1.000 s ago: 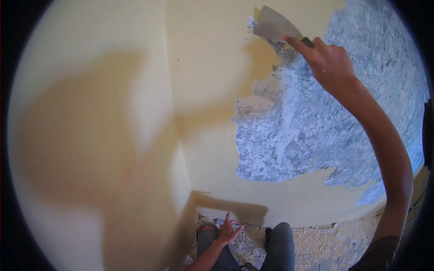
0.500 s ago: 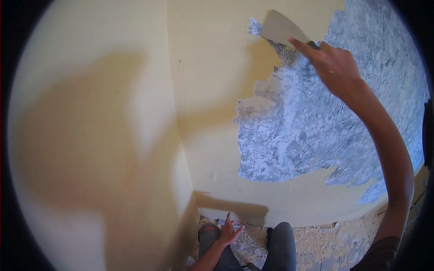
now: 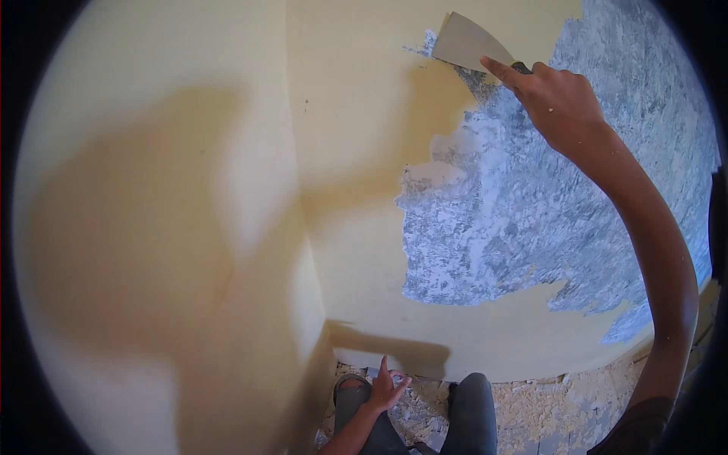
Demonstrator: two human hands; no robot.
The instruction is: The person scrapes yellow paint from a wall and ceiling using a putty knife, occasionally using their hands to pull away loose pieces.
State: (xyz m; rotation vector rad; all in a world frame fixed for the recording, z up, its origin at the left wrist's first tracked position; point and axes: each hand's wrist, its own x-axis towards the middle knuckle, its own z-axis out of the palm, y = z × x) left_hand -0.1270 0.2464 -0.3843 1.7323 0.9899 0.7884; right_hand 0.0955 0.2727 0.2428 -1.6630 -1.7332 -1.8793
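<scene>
My right hand (image 3: 557,102) is closed round the dark handle of a wide scraper (image 3: 470,43), its index finger stretched along the blade. The blade lies against the wall at the upper middle, its left edge by a small bared spot (image 3: 430,43) in the yellow paint (image 3: 356,258). Below and right of the blade spreads a large grey-white patch (image 3: 523,205) where the paint is off. Low in view, my left hand (image 3: 387,393) rests over my knee with its fingers apart, holding nothing.
A wall corner (image 3: 303,220) runs down left of the patch, with my shadow across both walls. Paint flakes and debris (image 3: 531,406) litter the floor along the wall's foot. My legs (image 3: 474,417) are bent close to the wall.
The scraper and my right hand have shifted slightly up and left. The small bared spot beside the blade reaches a little farther left. My left hand has stayed in place.
</scene>
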